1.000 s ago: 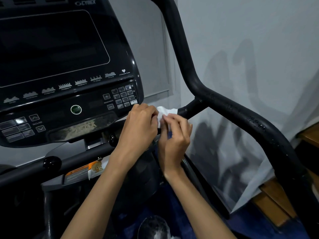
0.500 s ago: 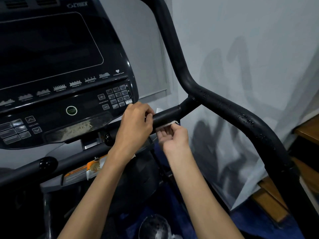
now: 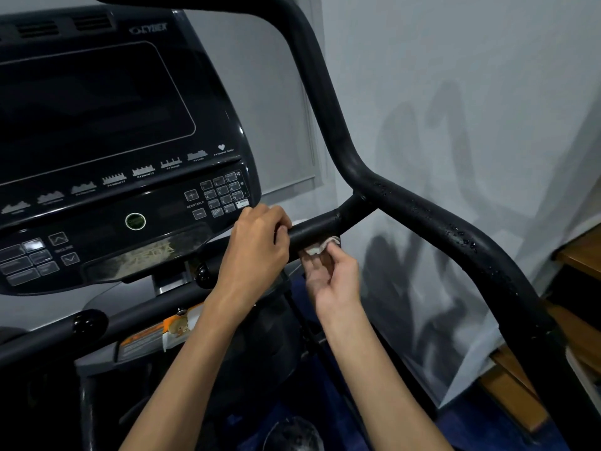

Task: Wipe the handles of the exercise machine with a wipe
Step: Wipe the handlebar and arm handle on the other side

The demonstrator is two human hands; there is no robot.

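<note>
At far left, the console (image 3: 107, 151) fills the upper frame, its dark screen above a row of program icons; I read a round green-ringed button (image 3: 135, 221) at its lower middle, with a keypad (image 3: 221, 195) to the right of it and arrow keys lower left; below the console a dark crossbar (image 3: 136, 315) slopes up to the right, and an orange warning label (image 3: 153, 336) lies under it. At centre, my left hand (image 3: 257, 245) is curled round the near end of the short handle (image 3: 320, 227), fingers wrapped over the top, thumb side toward the console; the handle runs up and to the right to join the long side bar (image 3: 432, 219). Just right of the left hand, my right hand (image 3: 331, 273) sits beneath the handle, palm up, its fingertips pinching the white wipe (image 3: 320, 245) against the handle's underside; the wipe is crumpled small, touching the bar, and only a little of it shows above the fingers. Further right, the side bar bends down from the upper frame toward the lower right corner; droplets or flecks dot its upper surface; behind it stands a pale wall (image 3: 471, 76) carrying grey shadows; at far right, wooden steps (image 3: 579, 255) show at the frame edge.
</note>
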